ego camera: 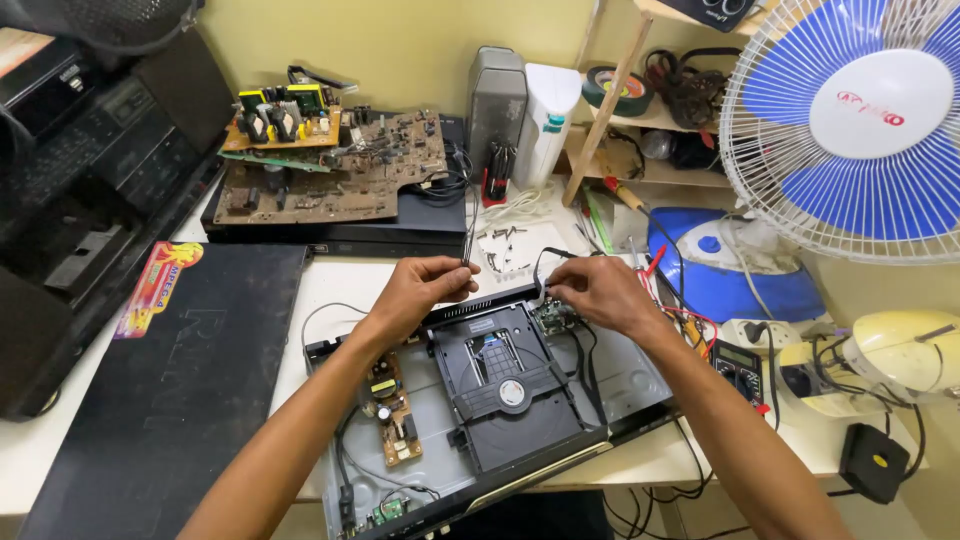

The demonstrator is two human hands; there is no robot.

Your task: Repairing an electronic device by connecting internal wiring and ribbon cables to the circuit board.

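The left hand (418, 285) is pinched narrow, thumb against fingertips, on a thin dark metal tool (467, 232) that stands nearly upright above its knuckles; what kind of tool it is cannot be told. The right hand (598, 291) is likewise closed to a pinch, holding a thin black cable (538, 266) that loops up from its fingertips, right over a small green circuit board (551, 317).

Both hands hover over the far edge of an opened disc player with a grey metal chassis (630, 375), which lies on the white tabletop (335, 280) directly before the person. In its middle sits the black plastic disc tray mechanism (505, 385); to the left of that, a narrow tan power board with a yellow transformer (392, 408).

Left of the player lies its flat black metal cover (170, 400), bearing a bright sticker. Behind the hands a pile of brown circuit boards (330, 165) rests on a black flat device (350, 235), with small dark screws (505, 245) scattered on the tabletop just beyond the hands. To the right stand a blue and white clothes iron (725, 270), a black multimeter (738, 368) and a fan with blue blades in a white wire cage (850, 125).
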